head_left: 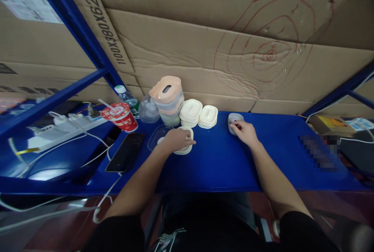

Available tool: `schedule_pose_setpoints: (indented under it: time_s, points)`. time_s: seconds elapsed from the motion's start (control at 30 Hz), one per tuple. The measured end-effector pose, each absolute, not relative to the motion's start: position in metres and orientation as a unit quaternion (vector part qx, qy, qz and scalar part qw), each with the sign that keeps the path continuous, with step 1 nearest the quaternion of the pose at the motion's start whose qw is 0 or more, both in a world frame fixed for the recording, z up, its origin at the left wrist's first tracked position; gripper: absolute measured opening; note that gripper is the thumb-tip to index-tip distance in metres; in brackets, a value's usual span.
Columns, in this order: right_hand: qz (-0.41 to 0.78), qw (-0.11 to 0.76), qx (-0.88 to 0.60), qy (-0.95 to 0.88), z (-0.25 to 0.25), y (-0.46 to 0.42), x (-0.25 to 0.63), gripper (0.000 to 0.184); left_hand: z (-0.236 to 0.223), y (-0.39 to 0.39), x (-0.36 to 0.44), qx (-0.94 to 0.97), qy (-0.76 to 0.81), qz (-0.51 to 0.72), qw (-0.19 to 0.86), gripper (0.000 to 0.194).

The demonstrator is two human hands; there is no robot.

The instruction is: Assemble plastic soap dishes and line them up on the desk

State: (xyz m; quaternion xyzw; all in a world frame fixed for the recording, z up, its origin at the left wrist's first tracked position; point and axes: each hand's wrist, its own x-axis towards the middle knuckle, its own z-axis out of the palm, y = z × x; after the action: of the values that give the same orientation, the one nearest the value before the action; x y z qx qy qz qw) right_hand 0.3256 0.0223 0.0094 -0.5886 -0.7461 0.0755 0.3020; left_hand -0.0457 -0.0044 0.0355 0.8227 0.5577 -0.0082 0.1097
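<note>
My left hand (176, 139) rests closed on a small stack of cream plastic lids (185, 149) on the blue shelf (222, 166). A clear plastic piece (157, 134) lies just left of that hand. My right hand (245, 132) has its fingers curled into a small grey-white dish (233, 119) holding something dark. Behind the hands stand two stacks of cream lids (191, 112) (208, 116) and a tall stack of containers topped by a peach lid (167, 88).
A black phone (125, 151) with a white cable lies at the left. A red paper cup (121, 116), a water bottle (127, 97) and a white power strip (70, 125) sit further left. Cardboard walls (204, 49) close the back. Boxes (327, 123) stand at the right.
</note>
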Motion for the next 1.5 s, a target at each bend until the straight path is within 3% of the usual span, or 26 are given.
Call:
schedule_pose_setpoints:
  time_s: [0.1, 0.27, 0.67, 0.73, 0.83, 0.97, 1.03, 1.1, 1.2, 1.33, 1.5]
  points:
    - [0.104, 0.298, -0.521, -0.793, 0.006, 0.011, 0.3, 0.035, 0.032, -0.013, -0.032, 0.842, 0.528, -0.029, 0.11, 0.044]
    - [0.149, 0.261, -0.425, -0.854, -0.003, 0.001, 0.275, 0.035, 0.026, -0.022, -0.016, 0.912, 0.382, -0.002, 0.147, 0.024]
    - [0.153, 0.177, -0.417, -0.878, -0.01, 0.003, 0.268, 0.03, 0.012, -0.02, -0.008, 0.928, 0.352, 0.044, 0.115, 0.017]
    - [0.153, 0.17, -0.403, -0.886, -0.008, 0.003, 0.269, 0.032, 0.013, -0.021, -0.008, 0.93, 0.348, 0.066, 0.098, 0.025]
    - [0.141, 0.188, -0.415, -0.879, 0.0, 0.005, 0.278, 0.046, 0.011, -0.02, -0.008, 0.935, 0.324, 0.131, 0.058, 0.052]
    - [-0.002, 0.301, -0.52, -0.8, 0.009, 0.017, 0.301, 0.068, 0.003, -0.014, -0.009, 0.928, 0.329, 0.17, 0.046, 0.082]
    - [-0.044, 0.274, -0.575, -0.769, 0.008, 0.023, 0.313, 0.078, 0.0, -0.01, -0.011, 0.921, 0.353, 0.156, 0.057, 0.09]
    - [-0.031, 0.191, -0.606, -0.772, 0.007, 0.026, 0.323, 0.076, 0.0, -0.007, -0.014, 0.915, 0.376, 0.126, 0.074, 0.092]
    - [-0.001, 0.125, -0.6, -0.79, 0.006, 0.027, 0.329, 0.049, 0.002, -0.008, -0.014, 0.912, 0.39, 0.093, 0.087, 0.093]
    - [0.034, 0.21, -0.624, -0.752, 0.015, 0.024, 0.329, 0.029, 0.006, -0.018, -0.006, 0.91, 0.399, 0.086, 0.074, 0.105]
    - [0.137, 0.513, -0.593, -0.606, 0.031, 0.018, 0.319, 0.039, 0.006, -0.023, 0.001, 0.907, 0.372, 0.184, 0.068, 0.115]
